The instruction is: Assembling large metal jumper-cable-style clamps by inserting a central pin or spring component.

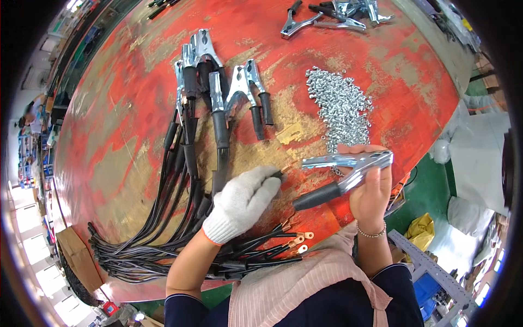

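The gloved left hand [245, 199] slants inward over the tabletop [272, 49], back upward, its grip narrow, pinching a dark cable end [278, 175]. The bare right hand [373, 196] points up, palm turned inward, its grip wrapped around a silver clamp [348, 183] near the screw pile [340, 106]; the clamp's black-sleeved handle slants down leftward.

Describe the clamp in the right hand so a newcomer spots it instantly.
On the red table, find the pile of small silver parts. At its lower end in the picture, the bare right hand holds a silver clamp with a black grip. The other clamps lie on the table.
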A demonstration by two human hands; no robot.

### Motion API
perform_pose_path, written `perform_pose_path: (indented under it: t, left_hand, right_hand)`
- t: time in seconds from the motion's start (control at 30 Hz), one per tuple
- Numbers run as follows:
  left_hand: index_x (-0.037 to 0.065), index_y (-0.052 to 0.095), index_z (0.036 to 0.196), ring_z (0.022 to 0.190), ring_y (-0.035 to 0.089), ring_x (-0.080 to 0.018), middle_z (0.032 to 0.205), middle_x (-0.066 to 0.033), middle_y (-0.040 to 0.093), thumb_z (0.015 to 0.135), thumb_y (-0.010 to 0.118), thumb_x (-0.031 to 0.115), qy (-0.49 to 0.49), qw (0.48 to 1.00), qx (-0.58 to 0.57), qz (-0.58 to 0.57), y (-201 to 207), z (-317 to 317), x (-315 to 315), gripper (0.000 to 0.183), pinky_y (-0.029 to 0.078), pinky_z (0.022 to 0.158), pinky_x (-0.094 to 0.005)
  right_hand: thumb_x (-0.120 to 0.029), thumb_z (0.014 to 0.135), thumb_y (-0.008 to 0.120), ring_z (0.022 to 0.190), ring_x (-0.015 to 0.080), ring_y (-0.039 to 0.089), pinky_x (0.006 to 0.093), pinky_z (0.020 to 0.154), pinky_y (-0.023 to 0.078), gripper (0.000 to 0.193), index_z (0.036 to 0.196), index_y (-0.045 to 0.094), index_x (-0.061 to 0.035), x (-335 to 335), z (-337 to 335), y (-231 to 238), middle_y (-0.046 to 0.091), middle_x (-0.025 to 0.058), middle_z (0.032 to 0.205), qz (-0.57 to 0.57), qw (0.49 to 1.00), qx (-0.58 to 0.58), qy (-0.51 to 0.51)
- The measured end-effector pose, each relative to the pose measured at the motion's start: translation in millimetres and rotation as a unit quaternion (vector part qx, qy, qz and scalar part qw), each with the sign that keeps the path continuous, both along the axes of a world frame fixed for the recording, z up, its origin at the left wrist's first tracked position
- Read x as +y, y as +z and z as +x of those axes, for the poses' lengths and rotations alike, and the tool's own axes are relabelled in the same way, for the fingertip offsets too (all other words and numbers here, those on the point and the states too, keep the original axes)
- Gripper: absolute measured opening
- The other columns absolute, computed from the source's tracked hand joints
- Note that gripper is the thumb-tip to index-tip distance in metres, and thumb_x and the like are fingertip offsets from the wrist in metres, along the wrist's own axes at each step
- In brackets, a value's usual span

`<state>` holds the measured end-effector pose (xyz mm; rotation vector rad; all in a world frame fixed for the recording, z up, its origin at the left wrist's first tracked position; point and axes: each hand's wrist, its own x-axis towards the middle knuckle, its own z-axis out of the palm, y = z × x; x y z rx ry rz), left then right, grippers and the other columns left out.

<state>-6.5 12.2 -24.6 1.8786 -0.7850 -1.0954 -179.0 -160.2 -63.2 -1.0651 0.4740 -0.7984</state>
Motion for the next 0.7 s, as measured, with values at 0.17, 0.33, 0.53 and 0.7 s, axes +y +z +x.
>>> perform_pose_path:
  t: [0.17, 0.33, 0.53, 0.7]
  left_hand:
    - [0.004, 0.065, 0.104, 0.076, 0.066, -0.0262, 0.081, -0.0158, 0.066, 0.088, 0.065, 0.037, -0.038, 0.998, -0.024, 0.055, 3.6, -7.2, -13.8, 0.037, 0.051, 0.071, -0.0356]
    - [0.004, 0.068, 0.095, 0.066, 0.063, -0.0217, 0.073, -0.0151, 0.063, 0.09, 0.063, 0.04, -0.036, 0.994, -0.012, 0.101, 4.0, -4.2, -19.4, 0.037, 0.049, 0.064, -0.0338]
    - [0.003, 0.068, 0.092, 0.06, 0.059, -0.0199, 0.068, -0.0158, 0.06, 0.092, 0.06, 0.043, -0.035, 0.996, -0.015, 0.086, 1.4, -5.7, -19.1, 0.041, 0.049, 0.061, -0.0339]
    - [0.003, 0.068, 0.092, 0.059, 0.058, -0.0184, 0.067, -0.0158, 0.059, 0.092, 0.06, 0.043, -0.038, 0.992, 0.014, 0.122, 7.3, -4.9, -19.3, 0.041, 0.048, 0.06, -0.0345]
  right_hand:
    - [-0.037, 0.092, 0.064, 0.112, 0.0401, 0.059, 0.0574, 0.092, 0.052, 0.052, 0.12, 0.04, 0.0, 2.2, 5.7, 7.0, 0.054, 0.0184, 0.114, -0.008, 0.998, -0.014, 0.068]
    - [-0.027, 0.093, 0.064, 0.112, 0.0374, 0.061, 0.0494, 0.096, 0.049, 0.044, 0.119, 0.041, -0.0004, 3.1, 8.6, 15.3, 0.059, 0.0194, 0.113, 0.008, 0.992, -0.044, 0.115]
    - [-0.035, 0.092, 0.065, 0.113, 0.0395, 0.06, 0.0532, 0.096, 0.049, 0.05, 0.12, 0.042, -0.0008, 3.4, 8.1, 18.2, 0.057, 0.0195, 0.113, -0.002, 0.993, -0.023, 0.118]
    - [-0.03, 0.092, 0.066, 0.114, 0.0371, 0.06, 0.0495, 0.098, 0.047, 0.047, 0.12, 0.041, -0.0002, 5.7, 8.8, 19.5, 0.06, 0.0222, 0.115, 0.009, 0.991, -0.028, 0.129]
